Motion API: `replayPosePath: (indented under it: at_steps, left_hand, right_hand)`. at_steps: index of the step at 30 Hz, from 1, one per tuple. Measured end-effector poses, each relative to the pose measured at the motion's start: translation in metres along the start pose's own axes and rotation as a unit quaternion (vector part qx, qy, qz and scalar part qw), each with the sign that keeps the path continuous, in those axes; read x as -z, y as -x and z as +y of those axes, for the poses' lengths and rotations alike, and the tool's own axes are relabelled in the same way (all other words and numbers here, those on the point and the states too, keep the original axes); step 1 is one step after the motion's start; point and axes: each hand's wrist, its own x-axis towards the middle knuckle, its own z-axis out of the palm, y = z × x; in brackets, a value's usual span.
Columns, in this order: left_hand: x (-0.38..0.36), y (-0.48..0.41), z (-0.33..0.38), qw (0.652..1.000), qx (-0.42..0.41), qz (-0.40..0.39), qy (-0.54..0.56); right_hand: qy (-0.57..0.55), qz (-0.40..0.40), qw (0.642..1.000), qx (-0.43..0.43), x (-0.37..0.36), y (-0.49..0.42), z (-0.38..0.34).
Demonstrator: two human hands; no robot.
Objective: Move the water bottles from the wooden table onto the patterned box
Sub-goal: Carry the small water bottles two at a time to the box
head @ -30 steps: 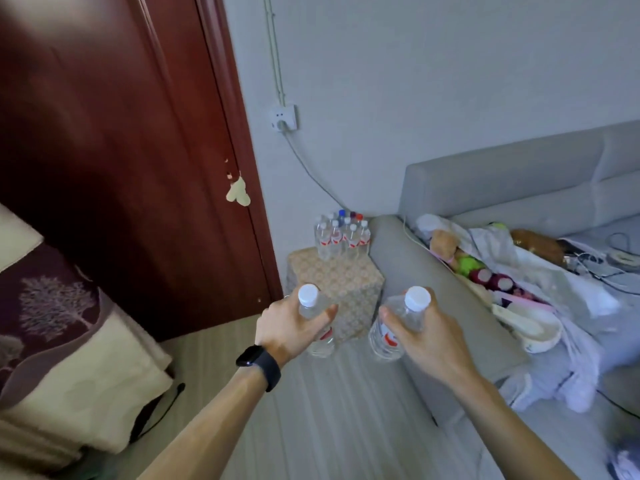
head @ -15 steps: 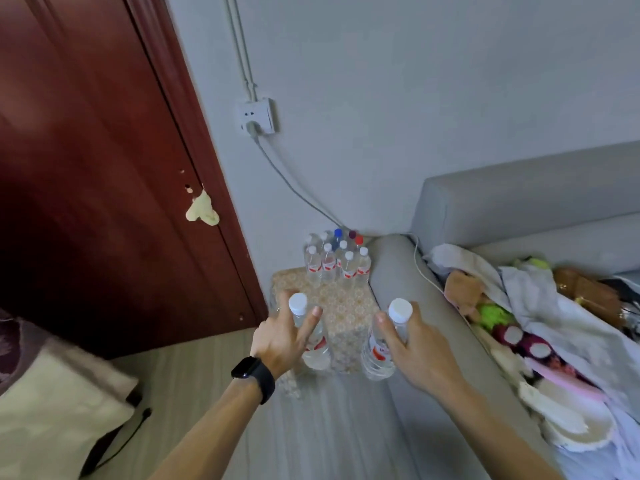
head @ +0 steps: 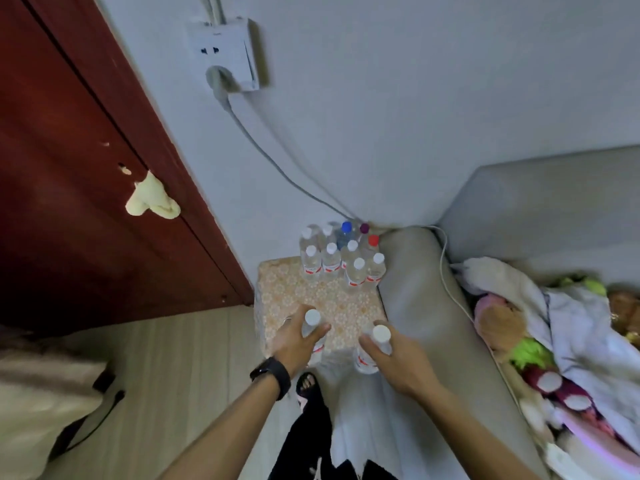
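The patterned box [head: 277, 289] stands on the floor between the red door and the sofa arm. Several water bottles [head: 341, 259] stand in a cluster at its far edge against the wall, most with white caps, one blue, one red, one purple. My left hand [head: 294, 341] grips a white-capped bottle [head: 312, 318] over the box's near left part. My right hand [head: 398, 355] grips another white-capped bottle [head: 380, 334] at the box's near right corner, beside the sofa arm. The wooden table is out of view.
A grey sofa [head: 412, 306] on the right holds soft toys and cloth [head: 540, 327]. A dark red door [head: 69, 168] is at left. A wall socket [head: 227, 51] feeds a cable running down behind the bottles. My foot [head: 306, 384] is near the box.
I have come closer to the box and look down on it more steeply. Both hands with their bottles have moved forward from in front of the box to over its near edge.
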Motion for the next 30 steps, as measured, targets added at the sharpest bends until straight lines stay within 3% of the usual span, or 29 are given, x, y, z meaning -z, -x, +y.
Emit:
replayPosePath:
  at_steps: [15,25,30]
  left_hand:
    - [-0.065,-0.154,-0.048,0.985,0.155,-0.030,-0.065]
    - [-0.094,-0.168,-0.073,0.979,0.183,-0.016,-0.093]
    - [-0.100,-0.160,-0.082,0.982,0.168,-0.006,-0.080]
  right_hand:
    - [0.042,-0.121,0.992,-0.003,-0.072,-0.204,0.031]
    - [0.010,-0.144,0.989,-0.021,-0.110,-0.241,0.076]
    - [0.066,-0.120,0.990,-0.001,-0.102,-0.238,0.080]
